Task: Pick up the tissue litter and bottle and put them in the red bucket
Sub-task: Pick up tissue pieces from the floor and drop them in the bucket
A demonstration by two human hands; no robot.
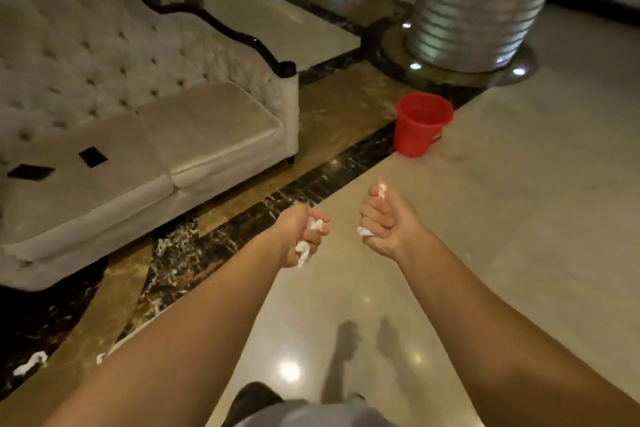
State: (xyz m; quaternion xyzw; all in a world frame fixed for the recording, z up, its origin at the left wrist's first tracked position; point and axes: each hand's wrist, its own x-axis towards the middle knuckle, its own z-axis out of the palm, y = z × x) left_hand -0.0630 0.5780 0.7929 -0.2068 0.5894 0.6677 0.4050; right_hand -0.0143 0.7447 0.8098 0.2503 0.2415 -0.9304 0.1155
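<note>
Both arms reach forward over the glossy floor. My left hand (300, 236) is closed around crumpled white tissue (304, 251) that pokes out below the fingers. My right hand (384, 218) is a fist with bits of white tissue (363, 231) showing at both ends. The red bucket (420, 123) stands upright on the floor ahead of the hands and a little to the right, near the column. More white tissue litter (31, 362) lies on the floor at the lower left, and another scrap (100, 357) shows beside my left forearm. No bottle is in view.
A white tufted sofa (138, 121) with two dark squares on its seat fills the left. A ribbed silver column (474, 10) on a round base stands behind the bucket. Dark marble inlay bands cross the floor (519, 218) diagonally.
</note>
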